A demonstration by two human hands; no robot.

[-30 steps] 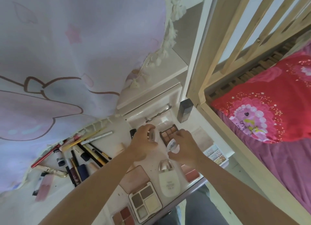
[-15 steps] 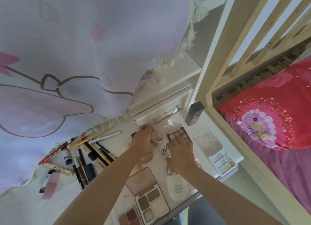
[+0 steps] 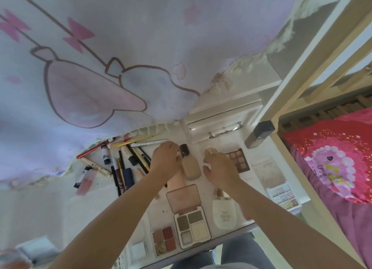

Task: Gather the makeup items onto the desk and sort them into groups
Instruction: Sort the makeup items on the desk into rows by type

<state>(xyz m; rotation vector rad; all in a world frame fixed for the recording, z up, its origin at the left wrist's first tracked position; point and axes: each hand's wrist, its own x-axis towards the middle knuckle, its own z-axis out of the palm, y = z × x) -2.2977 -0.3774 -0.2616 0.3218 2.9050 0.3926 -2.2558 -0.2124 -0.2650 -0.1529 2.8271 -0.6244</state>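
Makeup lies spread on the white desk (image 3: pixel 209 185). My left hand (image 3: pixel 166 161) is curled against the black cap of a beige foundation bottle (image 3: pixel 191 167) that lies flat. My right hand (image 3: pixel 220 169) pinches a small round beige jar (image 3: pixel 210 150) just left of a brown eyeshadow palette (image 3: pixel 239 164). Pencils, brushes and lip tubes (image 3: pixel 128 162) are bunched to the left. Near the front edge lie an open grey-toned palette with a pink lid (image 3: pixel 189 216), a red blush palette (image 3: pixel 164 240) and a white bottle with a gold cap (image 3: pixel 224 213). A pastel palette (image 3: pixel 282 196) sits at the right.
A dark square bottle (image 3: pixel 259 134) stands by the wooden bed post (image 3: pixel 291 87). A lilac cartoon curtain (image 3: pixel 80 67) hangs over the desk's back and left. The small drawer's metal handle (image 3: pixel 225 131) is behind the hands. A bed with a red pillow (image 3: pixel 332 158) fills the right.
The view tilted up and closer. The foundation bottle now lies beside my left hand. My right hand has moved from flat on the desk up to the small beige jar.
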